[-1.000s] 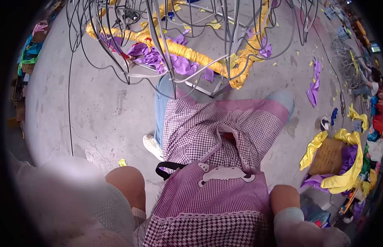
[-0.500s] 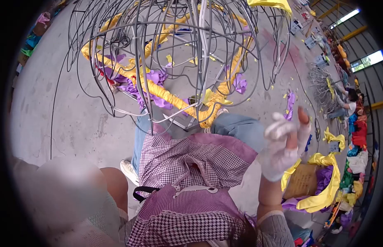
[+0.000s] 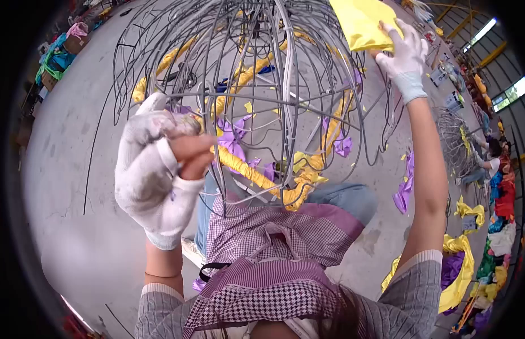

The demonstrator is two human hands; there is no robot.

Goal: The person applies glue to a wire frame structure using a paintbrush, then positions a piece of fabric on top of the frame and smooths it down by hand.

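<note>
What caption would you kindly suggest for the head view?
Gloved right hand on yellow fabric, gloved left hand near a domed wire frame.

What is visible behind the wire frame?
Purple cloth scraps, a yellow-wrapped bar and concrete floor show through. The gloved left hand covers what lies directly behind it.

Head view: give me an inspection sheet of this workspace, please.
Surface: grey concrete floor, stained.
Main things: wire frame, yellow-wrapped bars low within it, yellow fabric at its upper right.
Clutter: purple fabric scraps on the floor.
Hands: both gloved; right hand touches the yellow fabric's edge; left hand before the frame's left side, grip unclear.
Cables: thin dark line on the floor, left, possibly a cable.
Surroundings: coloured fabric heaps and another person, right.
</note>
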